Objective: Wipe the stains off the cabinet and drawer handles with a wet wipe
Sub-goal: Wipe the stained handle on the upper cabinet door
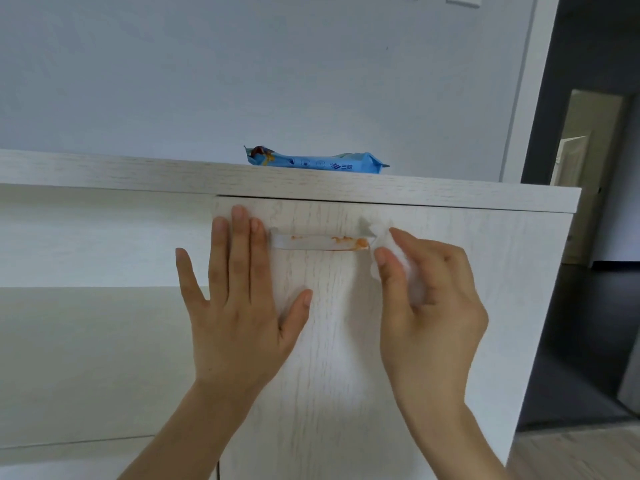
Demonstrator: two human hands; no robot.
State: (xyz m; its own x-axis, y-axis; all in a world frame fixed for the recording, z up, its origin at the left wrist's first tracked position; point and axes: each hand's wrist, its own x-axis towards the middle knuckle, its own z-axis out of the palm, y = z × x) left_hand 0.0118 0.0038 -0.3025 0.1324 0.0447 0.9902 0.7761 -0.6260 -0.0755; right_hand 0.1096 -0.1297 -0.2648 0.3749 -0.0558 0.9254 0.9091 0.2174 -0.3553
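Fingers (384, 268) of the right hand (429, 306) are curled round a bunched wet wipe (381, 233) at the right end of the stained handle (320, 242), which runs leftward at frame centre. The left hand (239, 306) is pressed flat on the cabinet door (329, 341).

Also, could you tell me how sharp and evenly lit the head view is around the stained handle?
Head view: soft, even daylight; the orange stain on the handle reads clearly; the wet wipe in the right hand looks blurred; wide-angle bending tilts the cabinet top.

Your left hand (235, 306) lies flat on the door (332, 358), left of the handle (318, 242); your right hand (429, 306) holds the wipe (381, 237) at the handle's right end; the pack (315, 160) sits on the cabinet top (138, 174) at its front edge
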